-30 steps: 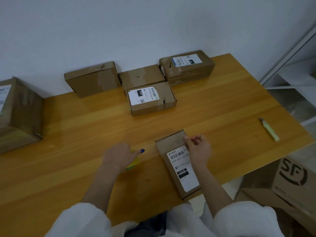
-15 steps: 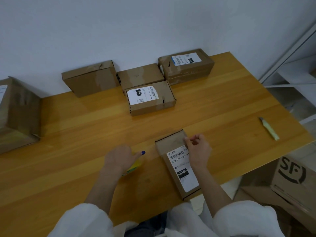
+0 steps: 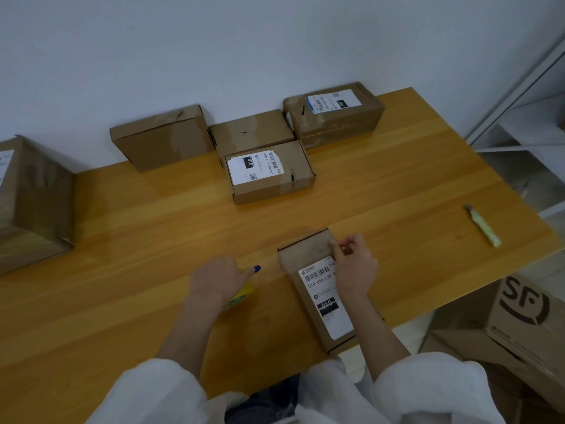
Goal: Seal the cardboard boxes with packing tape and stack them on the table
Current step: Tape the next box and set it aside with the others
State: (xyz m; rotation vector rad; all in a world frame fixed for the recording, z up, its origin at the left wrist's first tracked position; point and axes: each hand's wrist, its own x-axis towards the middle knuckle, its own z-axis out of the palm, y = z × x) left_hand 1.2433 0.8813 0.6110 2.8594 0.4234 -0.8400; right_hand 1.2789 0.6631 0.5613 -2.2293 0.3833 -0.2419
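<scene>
A small flat cardboard box (image 3: 305, 255) with a white shipping label lies near the table's front edge. My right hand (image 3: 354, 266) rests on its far right side, thumb and forefinger pinching at the edge, where a faint glossy strip of clear tape crosses the box. Left of the box, my left hand (image 3: 215, 280) covers and grips a yellow tape roll (image 3: 243, 296) lying on the wooden table (image 3: 397, 185); most of the roll is hidden. Three boxes stand against the wall: a plain one (image 3: 159, 139), a low one (image 3: 250, 133) and a labelled one (image 3: 333, 113). Another labelled box (image 3: 269, 172) sits in front of them.
A large box (image 3: 33, 203) stands at the table's left end. A pale yellow-green utility knife (image 3: 483, 226) lies near the right edge. On the floor at the right are printed cartons (image 3: 526, 310). A white shelf frame (image 3: 526, 123) stands beyond the table's right corner.
Both hands stay almost where they were; my left hand has crept slightly toward the box with the roll. The boxes have not moved.
</scene>
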